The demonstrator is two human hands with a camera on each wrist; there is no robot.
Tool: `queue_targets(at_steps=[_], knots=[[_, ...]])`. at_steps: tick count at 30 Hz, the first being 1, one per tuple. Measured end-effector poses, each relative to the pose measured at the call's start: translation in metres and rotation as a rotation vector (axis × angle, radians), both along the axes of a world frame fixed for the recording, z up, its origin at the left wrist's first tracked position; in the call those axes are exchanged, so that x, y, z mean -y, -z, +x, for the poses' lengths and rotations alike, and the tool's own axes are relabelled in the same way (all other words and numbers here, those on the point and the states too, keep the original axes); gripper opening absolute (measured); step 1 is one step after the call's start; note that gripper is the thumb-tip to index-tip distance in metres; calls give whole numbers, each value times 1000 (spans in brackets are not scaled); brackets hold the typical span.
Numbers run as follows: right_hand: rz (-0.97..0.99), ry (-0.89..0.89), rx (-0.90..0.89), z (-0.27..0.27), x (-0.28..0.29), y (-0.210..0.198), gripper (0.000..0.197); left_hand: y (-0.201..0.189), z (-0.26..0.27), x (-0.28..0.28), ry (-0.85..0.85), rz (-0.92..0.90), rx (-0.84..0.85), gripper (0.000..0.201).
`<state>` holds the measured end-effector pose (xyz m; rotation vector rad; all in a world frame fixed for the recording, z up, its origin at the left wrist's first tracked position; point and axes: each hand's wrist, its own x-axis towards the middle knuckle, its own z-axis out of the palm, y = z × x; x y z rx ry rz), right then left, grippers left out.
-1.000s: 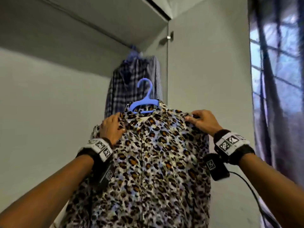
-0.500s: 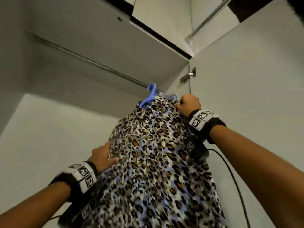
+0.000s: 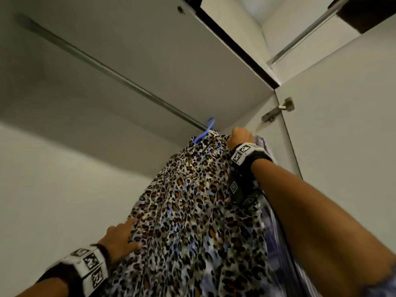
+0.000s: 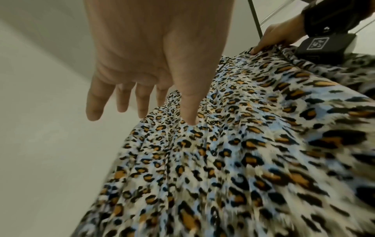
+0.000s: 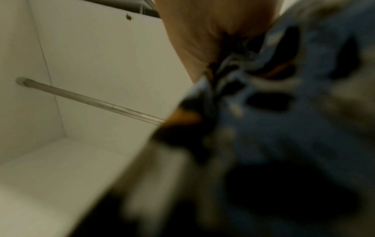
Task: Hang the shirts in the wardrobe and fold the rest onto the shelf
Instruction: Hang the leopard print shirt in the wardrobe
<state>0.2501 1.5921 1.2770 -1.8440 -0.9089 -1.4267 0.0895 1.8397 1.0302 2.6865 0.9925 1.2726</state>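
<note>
A leopard-print shirt (image 3: 192,211) hangs on a blue hanger (image 3: 204,130) whose hook is up at the metal wardrobe rail (image 3: 107,69); whether the hook sits on the rail I cannot tell. My right hand (image 3: 240,139) grips the shirt's shoulder near the collar, high up by the rail. My left hand (image 3: 123,236) lies lower on the shirt's left side, fingers straight, thumb touching the fabric (image 4: 243,144). In the right wrist view the shirt (image 5: 263,128) is a blur bunched under my right hand (image 5: 213,40), with the rail (image 5: 91,100) to its left.
A checked shirt (image 3: 264,146) hangs behind my right wrist against the wardrobe's right side. The open wardrobe door (image 3: 342,136) with its hinge (image 3: 278,109) stands to the right. The rail runs bare to the left, under the top panel (image 3: 150,50).
My right hand has lifted the shirt and hanger up to the rail. My left hand has slid down from the shoulder to the shirt's side and opened flat. The head view tilted upward.
</note>
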Motion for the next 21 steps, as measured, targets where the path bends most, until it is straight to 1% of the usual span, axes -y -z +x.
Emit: queue_targets(at_steps=[2, 3, 5, 6, 9, 11, 12, 14, 16, 18, 20, 21], knots=[[21, -1, -11, -3, -21, -10, 25, -2, 0, -28, -25, 5, 7, 92], [21, -4, -15, -6, -32, -13, 25, -2, -1, -39, -3, -1, 12, 100], [-2, 3, -12, -9, -49, -16, 25, 5, 0, -52, 72, -19, -2, 123], [0, 7, -14, -9, -55, -17, 26, 11, 2, -58, 93, -32, -14, 125], [-15, -1, -37, -2, -59, -22, 25, 29, 8, -75, 120, -84, -35, 115], [-75, -7, -64, 5, -55, -20, 24, 39, 14, -83, 113, -92, 11, 91], [-92, -6, -49, 8, -53, -17, 22, 42, 17, -84, 100, -83, 26, 80], [-98, 8, -9, 11, -49, -5, 21, 41, 25, -76, 87, -53, 37, 70], [-89, 11, 18, 14, -45, 8, 24, 36, 38, -56, 88, -17, 48, 65], [-93, -6, 47, 19, -34, 24, 32, 27, 51, -25, 151, 19, 107, 60], [-114, -25, 96, 22, -12, 48, 50, 19, 65, 10, 269, 37, 250, 54], [-119, -45, 122, 23, 4, 63, 54, 15, 71, 29, 321, 54, 333, 51]])
